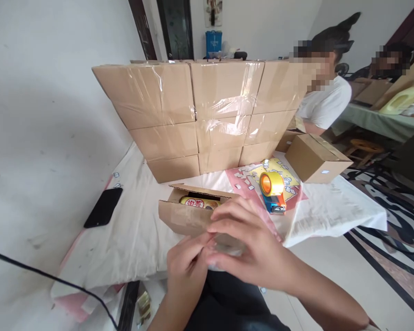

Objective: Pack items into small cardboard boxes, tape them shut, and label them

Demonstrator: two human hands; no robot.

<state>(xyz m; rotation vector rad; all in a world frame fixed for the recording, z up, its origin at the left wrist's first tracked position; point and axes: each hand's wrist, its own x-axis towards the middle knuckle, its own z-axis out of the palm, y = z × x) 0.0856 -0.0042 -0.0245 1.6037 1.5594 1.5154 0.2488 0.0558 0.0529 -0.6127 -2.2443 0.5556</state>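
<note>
My left hand (189, 257) is closed, its thumb and fingertips pinched together in front of my body. Over its fingertips curls my right hand (248, 243), the fingers bent and meeting the left ones. Whatever lies between the fingertips is too small or hidden to make out. Just beyond both hands stands a small cardboard box (182, 218) with its top flaps parted. Inside it shows a yellow package (200, 202) with a red and white label. My right hand covers the box's right end.
A wall of stacked, taped cartons (172, 101) rises behind the box. To the right are a tape dispenser (273, 193), scattered small white pieces and another carton (313, 158). A black phone (103, 208) lies left on the white tablecloth (138, 230). A person in a white shirt (326, 103) sits beyond.
</note>
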